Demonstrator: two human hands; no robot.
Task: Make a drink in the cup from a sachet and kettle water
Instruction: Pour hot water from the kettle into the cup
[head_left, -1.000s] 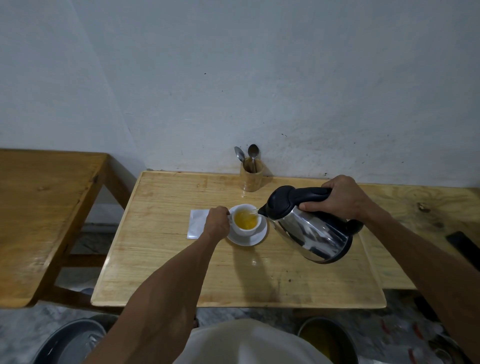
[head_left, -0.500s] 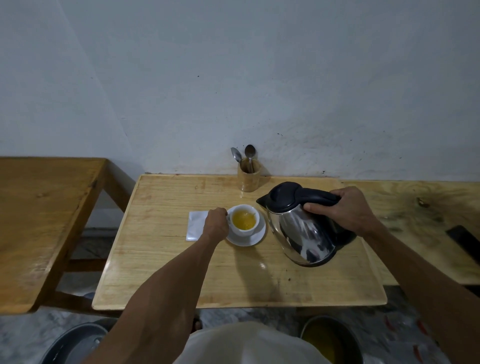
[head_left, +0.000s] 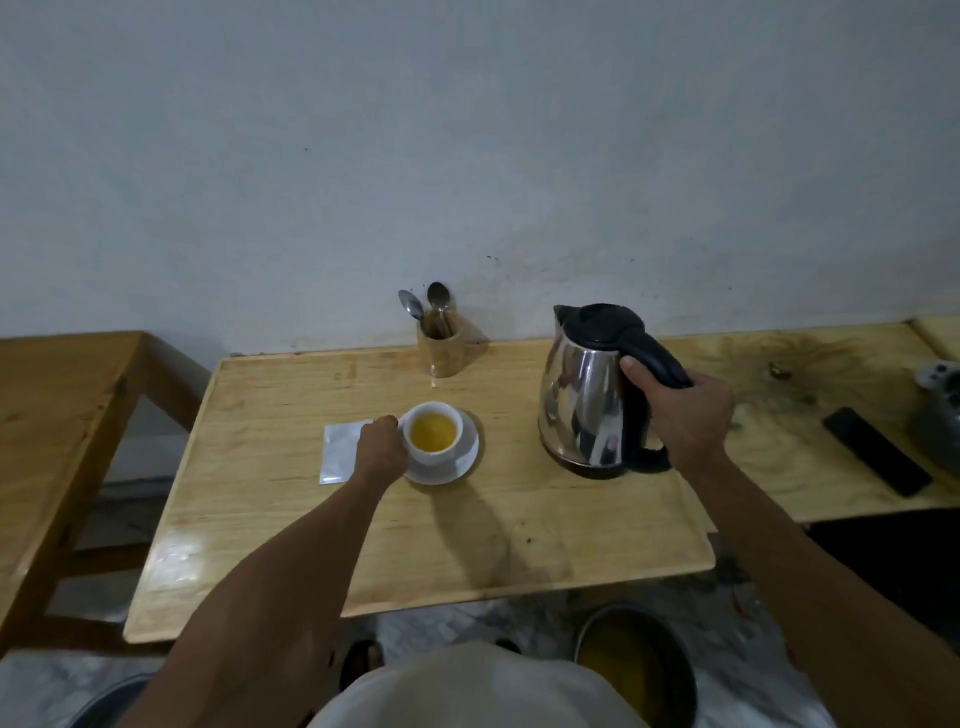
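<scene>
The kettle (head_left: 587, 395) is standing upright on the wooden table (head_left: 519, 535), right of centre, its black lid closed and its spout facing left toward the wall. The right hand (head_left: 685, 415) is gripping the kettle's black handle (head_left: 657, 358), fingers curled together around it and thumb pressing along the inner side.

The white cup (head_left: 434, 434) is sitting on a white saucer (head_left: 457, 465) near the middle of the table, well apart from the kettle. The cup is holding a yellow liquid that is filling it to just below the rim. The left hand (head_left: 382, 449) is resting against the left side of the cup, where the fingers are bunching together; whether they are pinching a cup handle cannot be told, since the hand is covering that side.

The sachet (head_left: 340, 449) is lying flat on the table just left of the cup, partly under the left hand.

A wooden holder (head_left: 441, 351) is standing at the back edge of the table by the wall, with two spoons (head_left: 426, 304) standing in it, bowls up. A dark phone (head_left: 875, 449) is lying flat on the adjoining surface at the far right
</scene>
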